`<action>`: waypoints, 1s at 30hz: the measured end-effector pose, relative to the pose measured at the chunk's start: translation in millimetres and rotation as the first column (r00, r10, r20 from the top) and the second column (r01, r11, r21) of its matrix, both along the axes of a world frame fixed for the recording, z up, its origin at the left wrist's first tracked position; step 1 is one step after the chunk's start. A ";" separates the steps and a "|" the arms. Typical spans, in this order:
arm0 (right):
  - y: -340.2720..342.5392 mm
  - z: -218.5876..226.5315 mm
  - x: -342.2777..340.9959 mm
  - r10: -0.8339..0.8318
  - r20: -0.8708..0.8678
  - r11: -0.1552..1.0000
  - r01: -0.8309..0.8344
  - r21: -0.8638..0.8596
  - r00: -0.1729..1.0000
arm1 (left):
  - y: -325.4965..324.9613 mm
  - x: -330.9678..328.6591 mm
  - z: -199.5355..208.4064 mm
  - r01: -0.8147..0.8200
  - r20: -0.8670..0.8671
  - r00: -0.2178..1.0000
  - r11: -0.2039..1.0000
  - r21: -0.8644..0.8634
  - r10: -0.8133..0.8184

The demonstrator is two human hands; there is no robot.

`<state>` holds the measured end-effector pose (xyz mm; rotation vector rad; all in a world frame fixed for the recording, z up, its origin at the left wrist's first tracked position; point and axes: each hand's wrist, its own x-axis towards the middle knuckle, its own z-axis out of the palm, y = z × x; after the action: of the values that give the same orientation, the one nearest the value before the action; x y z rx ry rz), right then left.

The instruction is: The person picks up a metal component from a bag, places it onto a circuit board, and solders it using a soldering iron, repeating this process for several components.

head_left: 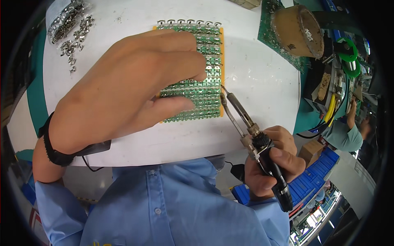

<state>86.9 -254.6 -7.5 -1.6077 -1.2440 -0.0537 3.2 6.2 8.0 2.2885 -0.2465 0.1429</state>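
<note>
A panel of green circuit boards [211, 49] lies on the white table, with rows of small shiny metal parts and yellow side edges. My left hand [143, 69] rests across its left part, hiding much of it. The thumb and fingers are apart, with the fingertips bent down onto the panel; nothing shows between them. My right hand [277, 160] is closed around the black handle of a soldering iron [262, 143]. Beside the iron's shaft runs a thin metal tube. The iron's tip is at the panel's right edge, about midway along it; whether they touch I cannot tell.
A clear bag [65, 22] spills small metal parts [74, 45] at the far left. A brown round container [293, 30] stands on a green board [266, 24] at the far right. Beyond it are a green spool [349, 51], blue bins [316, 172] and another person's sleeve [344, 137].
</note>
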 end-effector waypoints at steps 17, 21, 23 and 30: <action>9.1 -5.7 5.7 0.142 0.022 0.990 -0.142 0.019 0.990 | -0.8 2.0 0.3 -0.005 -0.042 0.999 0.998 0.068 0.008; 9.4 -3.8 10.9 0.186 0.056 0.980 -0.182 -0.077 0.981 | -2.5 2.1 -1.2 -0.027 -0.057 0.998 1.000 0.010 0.028; 8.1 -2.5 12.6 0.207 0.077 0.973 -0.198 -0.115 0.975 | -2.9 1.6 -1.9 -0.035 -0.076 0.997 0.999 -0.025 0.033; 0.4 -7.0 10.3 0.037 0.092 0.991 -0.049 0.128 0.995 | 0.6 1.5 0.1 0.000 -0.046 0.999 0.998 0.064 0.003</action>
<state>97.2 -254.2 -14.5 -1.4786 -1.3165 -0.1783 4.7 6.8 8.1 2.3531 -0.2280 0.0835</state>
